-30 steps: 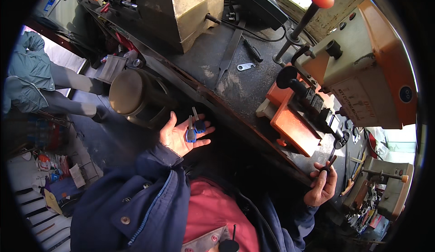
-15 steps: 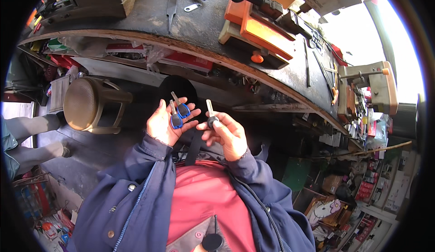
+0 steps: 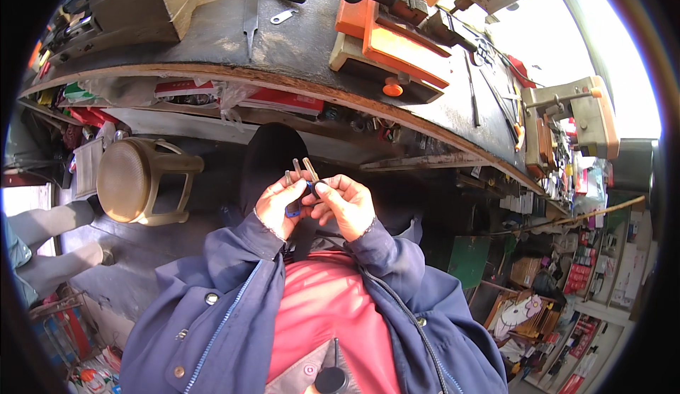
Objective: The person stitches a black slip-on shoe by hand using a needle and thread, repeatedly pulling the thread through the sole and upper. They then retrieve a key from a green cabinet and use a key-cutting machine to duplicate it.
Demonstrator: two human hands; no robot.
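Note:
My left hand [image 3: 276,203] is closed on two blue-edged keys [image 3: 292,213] with black heads, which the fingers largely cover. Their blades point up and away from me. Pinched in my right hand [image 3: 350,206] is a black-headed key [image 3: 309,168], its metal blade also pointing up. The hands meet in front of my red shirt, so the three blades stand close together. Whether the keys touch each other I cannot tell.
A dark workbench [image 3: 205,50] spans the far side, with a flat file [image 3: 251,15], a small metal key-like piece [image 3: 284,16] and an orange key-cutting machine [image 3: 397,50]. A brown plastic stool [image 3: 127,181] stands at left, near another person's legs [image 3: 60,242].
My left hand, palm up and open under the two blue-edged keys before, has closed its fingers on them. Both hands have come together, bringing the black-headed key beside the other two.

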